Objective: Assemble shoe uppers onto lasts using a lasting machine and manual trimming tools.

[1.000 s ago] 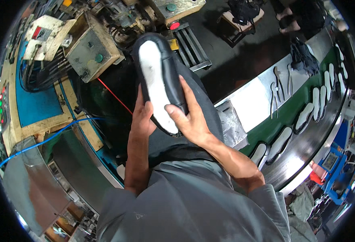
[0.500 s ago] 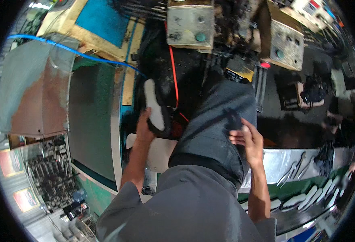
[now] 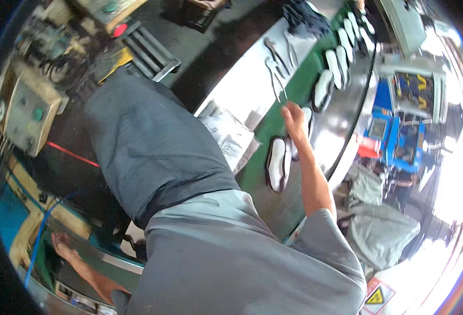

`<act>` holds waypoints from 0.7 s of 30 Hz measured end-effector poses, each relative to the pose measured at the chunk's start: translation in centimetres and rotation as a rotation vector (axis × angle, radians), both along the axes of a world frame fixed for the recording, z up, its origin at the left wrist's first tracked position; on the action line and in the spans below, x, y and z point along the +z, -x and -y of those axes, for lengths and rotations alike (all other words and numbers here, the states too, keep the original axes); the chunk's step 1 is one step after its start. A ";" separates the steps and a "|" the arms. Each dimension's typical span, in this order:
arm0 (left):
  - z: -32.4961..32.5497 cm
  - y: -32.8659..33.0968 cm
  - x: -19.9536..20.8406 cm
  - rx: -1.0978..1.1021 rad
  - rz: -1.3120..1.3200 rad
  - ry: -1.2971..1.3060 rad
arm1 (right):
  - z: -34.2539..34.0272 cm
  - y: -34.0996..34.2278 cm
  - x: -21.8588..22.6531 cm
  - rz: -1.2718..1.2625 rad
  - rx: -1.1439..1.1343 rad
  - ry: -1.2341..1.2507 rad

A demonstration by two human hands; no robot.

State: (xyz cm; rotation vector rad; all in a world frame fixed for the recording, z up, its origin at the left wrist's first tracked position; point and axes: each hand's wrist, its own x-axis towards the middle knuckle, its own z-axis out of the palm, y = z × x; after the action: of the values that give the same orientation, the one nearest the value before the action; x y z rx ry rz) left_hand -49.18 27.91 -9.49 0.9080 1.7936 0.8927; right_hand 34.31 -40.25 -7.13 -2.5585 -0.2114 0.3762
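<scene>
Reaching to a shoe [image 3: 309, 116] on the bench [image 3: 342, 118] seems the step in hand; a firm hold is called for. It is partly hidden by the right hand [image 3: 295, 121], fingers bent; whether it is gripped cannot be told. The left hand [image 3: 63, 245] is held out, loosely open, apparently empty. Access is crowded by a second shoe [image 3: 278, 164]; pliers [image 3: 270, 63] lie nearby.

The left head-worn fisheye looks steeply down from close above the grey shirt [image 3: 242, 257], wide enough to take in the left hand [image 3: 62, 244], right hand [image 3: 295, 119] and table [image 3: 280, 210].
</scene>
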 end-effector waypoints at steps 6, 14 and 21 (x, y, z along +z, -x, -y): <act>5.3 -24.9 -3.6 -0.465 0.237 0.142 | 21.5 17.4 -3.7 -0.447 -0.344 0.225; 19.8 -53.3 6.4 -1.110 0.311 -0.054 | 14.5 19.6 -4.7 -0.442 -0.656 -0.524; 35.7 -64.0 7.0 -1.488 0.708 0.246 | -9.2 14.1 2.7 -0.623 -0.477 -1.197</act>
State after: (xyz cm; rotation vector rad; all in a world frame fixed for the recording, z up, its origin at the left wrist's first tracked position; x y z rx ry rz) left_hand 14.82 -7.79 -2.46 1.2049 0.3046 -0.0433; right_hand 20.19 -31.02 -4.39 -1.1801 0.3222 0.5933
